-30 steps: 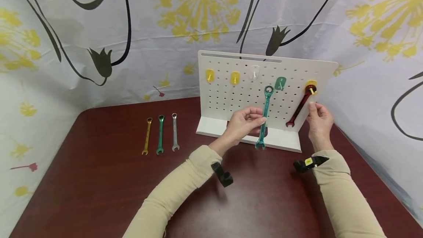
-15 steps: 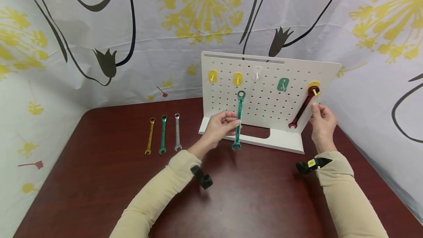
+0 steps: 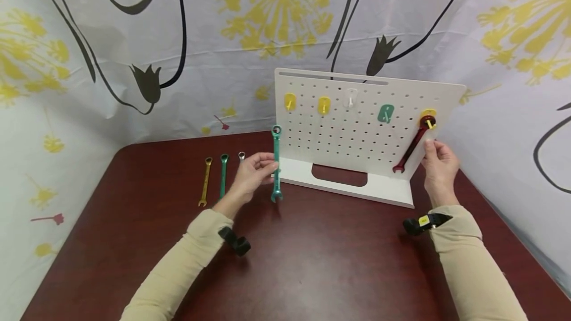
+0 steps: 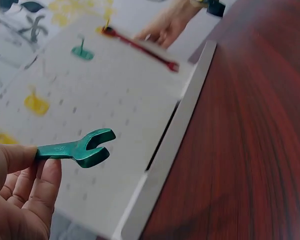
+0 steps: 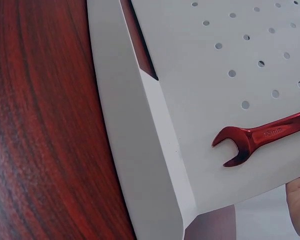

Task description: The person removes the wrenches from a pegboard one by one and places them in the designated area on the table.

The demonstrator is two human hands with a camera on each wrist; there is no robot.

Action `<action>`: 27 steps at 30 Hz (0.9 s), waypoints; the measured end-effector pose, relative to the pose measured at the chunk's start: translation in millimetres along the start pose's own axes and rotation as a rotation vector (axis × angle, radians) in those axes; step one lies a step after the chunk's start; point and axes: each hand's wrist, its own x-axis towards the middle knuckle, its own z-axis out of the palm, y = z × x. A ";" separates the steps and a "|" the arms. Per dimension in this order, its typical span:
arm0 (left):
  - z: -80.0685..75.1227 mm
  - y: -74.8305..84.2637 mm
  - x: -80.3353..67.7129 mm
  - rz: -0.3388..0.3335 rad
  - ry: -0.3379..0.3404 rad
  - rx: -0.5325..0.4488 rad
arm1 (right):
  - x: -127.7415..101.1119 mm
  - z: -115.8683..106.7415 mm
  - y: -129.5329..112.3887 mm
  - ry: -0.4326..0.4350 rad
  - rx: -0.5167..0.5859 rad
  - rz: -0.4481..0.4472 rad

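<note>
Floral fabric (image 3: 196, 98) backs the red-brown worktop (image 3: 339, 261). Left fingers (image 4: 47, 184) pinch 1 green wrench (image 3: 276, 150); right fingers (image 3: 430, 149) grip the pegboard (image 3: 330, 135).

The held wrench (image 4: 75, 150) is showing smooth green metal with a satiny sheen. The red wrench (image 5: 265, 135) is gleaming as glossy, tinted metal, small lettering breaking its smooth shank. The gold wrench (image 3: 205, 182) is also looking metallic and shiny. The board (image 5: 190, 117) is presenting a smooth, matt white face, while the green hook (image 3: 386, 114) is looking like plastic. The counter (image 3: 348, 251) is reflecting light softly off dark, wood-grained polish. Behind, printed cloth (image 3: 200, 83) is wrinkling faintly, and the sleeves (image 3: 479, 266) are creasing as matt fabric.
</note>
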 end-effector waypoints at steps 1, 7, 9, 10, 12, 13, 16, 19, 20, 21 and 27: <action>-7.6 -0.3 -0.8 -0.008 0.016 0.009 | 0.3 -0.3 -0.4 0.002 -0.001 0.006; -49.0 -1.0 -5.5 -0.056 0.080 0.051 | 0.6 -2.4 -2.0 0.009 0.006 0.027; -61.3 -1.8 -7.2 -0.066 0.095 0.067 | 0.3 -2.7 -1.9 0.008 0.010 0.018; -67.3 -2.3 -8.2 -0.068 0.100 0.078 | 0.1 -2.9 -1.9 0.006 0.015 0.015; -79.0 -4.2 -10.1 -0.078 0.117 0.086 | -0.2 -2.8 -1.5 0.004 0.017 0.005; -84.6 -5.0 -11.1 -0.083 0.124 0.091 | -0.3 -2.8 -1.0 0.003 0.019 0.001; -100.2 -8.0 -14.2 -0.095 0.148 0.107 | -0.5 -2.8 0.4 0.001 0.023 -0.004; -115.8 -10.4 -17.6 -0.104 0.164 0.136 | -0.2 -2.3 1.8 0.002 0.027 -0.009; -120.9 -11.2 -18.7 -0.105 0.170 0.140 | -0.1 -2.0 1.9 0.003 0.027 -0.009; -126.3 -11.8 -19.8 -0.109 0.172 0.143 | 0.1 -1.8 1.9 0.003 0.027 -0.006; -157.5 -15.3 -24.9 -0.136 0.177 0.177 | 0.7 -0.4 1.7 -0.001 0.025 -0.004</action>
